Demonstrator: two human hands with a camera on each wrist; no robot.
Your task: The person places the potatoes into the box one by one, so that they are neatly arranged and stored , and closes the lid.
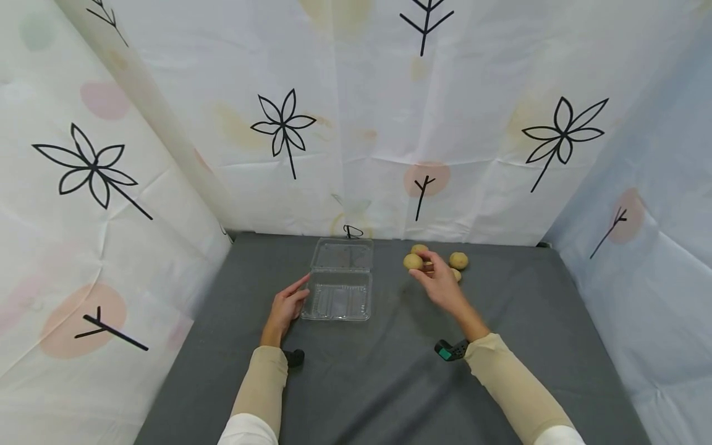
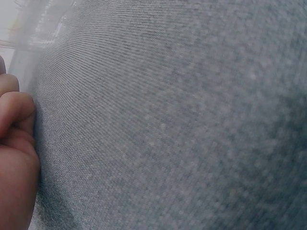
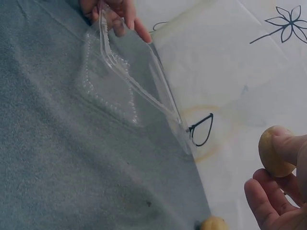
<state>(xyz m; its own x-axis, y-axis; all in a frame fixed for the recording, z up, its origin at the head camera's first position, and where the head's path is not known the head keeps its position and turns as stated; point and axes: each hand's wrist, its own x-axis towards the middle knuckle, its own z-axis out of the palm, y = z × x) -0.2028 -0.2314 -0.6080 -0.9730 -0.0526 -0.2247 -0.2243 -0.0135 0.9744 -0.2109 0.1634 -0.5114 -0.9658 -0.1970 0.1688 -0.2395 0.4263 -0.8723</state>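
Observation:
A small yellow potato [image 1: 413,262] is pinched between the thumb and fingers of my right hand [image 1: 442,285], lifted off the table in the right wrist view. Around that hand lie other potatoes [image 1: 458,260], one of them partly hidden behind the fingers. To the left, a clear plastic clamshell container [image 1: 337,301] stands with its lid [image 1: 343,254] folded back towards the curtain and nothing inside. My left hand [image 1: 287,307] holds the container by its left side wall; curled fingers show at the edge of the left wrist view.
A dark grey cloth covers the table [image 1: 378,383]. White curtains [image 1: 356,123] printed with leaves rise behind the table and along both sides. A thin black loop [image 1: 353,232] shows at the back edge, just behind the lid.

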